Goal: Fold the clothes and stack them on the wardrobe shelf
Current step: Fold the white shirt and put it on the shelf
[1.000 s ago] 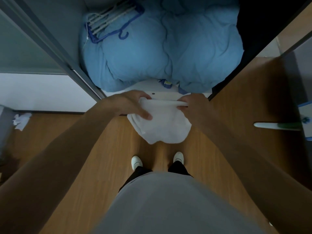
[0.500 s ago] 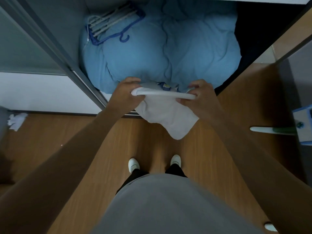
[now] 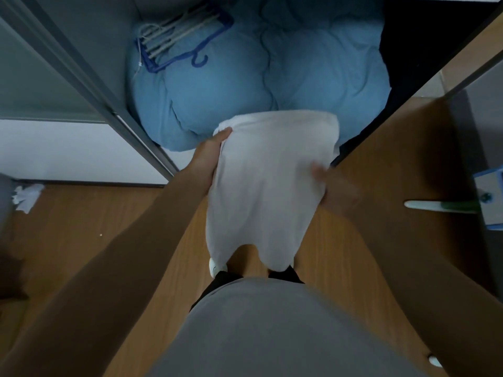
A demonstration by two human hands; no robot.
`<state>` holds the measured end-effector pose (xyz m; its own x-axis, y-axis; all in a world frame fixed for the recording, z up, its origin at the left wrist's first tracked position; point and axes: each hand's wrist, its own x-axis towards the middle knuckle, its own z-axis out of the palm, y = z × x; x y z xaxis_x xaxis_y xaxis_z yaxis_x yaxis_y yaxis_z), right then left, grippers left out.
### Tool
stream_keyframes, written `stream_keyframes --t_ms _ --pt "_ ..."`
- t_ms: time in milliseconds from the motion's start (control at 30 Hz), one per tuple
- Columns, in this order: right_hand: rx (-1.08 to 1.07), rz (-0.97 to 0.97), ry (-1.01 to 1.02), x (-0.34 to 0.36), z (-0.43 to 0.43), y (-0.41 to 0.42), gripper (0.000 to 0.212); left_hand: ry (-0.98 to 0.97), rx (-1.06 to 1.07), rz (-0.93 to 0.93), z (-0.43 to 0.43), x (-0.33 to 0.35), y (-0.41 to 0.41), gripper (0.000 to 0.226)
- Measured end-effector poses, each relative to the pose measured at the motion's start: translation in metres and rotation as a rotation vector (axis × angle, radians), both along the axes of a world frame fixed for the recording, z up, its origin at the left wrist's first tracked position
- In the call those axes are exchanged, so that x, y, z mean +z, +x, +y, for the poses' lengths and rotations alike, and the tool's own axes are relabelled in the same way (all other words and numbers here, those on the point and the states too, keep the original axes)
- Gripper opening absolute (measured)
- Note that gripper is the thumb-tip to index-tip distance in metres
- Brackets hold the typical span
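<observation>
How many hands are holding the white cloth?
2. The left hand grips the left edge of the white cloth, by the blue bedding; the right hand grips its right edge.

White garment [image 3: 268, 186] before blue duvet [image 3: 217, 88]

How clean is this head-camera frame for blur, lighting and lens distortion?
Head view: dim overall, no glare; the right hand is smeared by blur where it holds the white garment, the left hand sharper; the wardrobe goes black right of the blue duvet; the wide-angle lens splays the door rail outward.
</observation>
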<state>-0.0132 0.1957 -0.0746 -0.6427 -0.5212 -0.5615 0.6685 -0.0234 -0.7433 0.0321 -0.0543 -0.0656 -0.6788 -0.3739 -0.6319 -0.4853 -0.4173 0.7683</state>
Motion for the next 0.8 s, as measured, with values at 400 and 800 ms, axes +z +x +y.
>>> stream_keyframes --t_ms 400,800 --pt "-0.139 -0.005 0.067 -0.012 -0.027 0.001 0.048 0.238 -0.386 0.097 -0.035 -0.025 0.037 0.033" --pt "-0.123 0.363 0.488 0.059 -0.095 -0.055 0.024 -0.304 -0.058 0.14 -0.083 0.048 0.008 0.029"
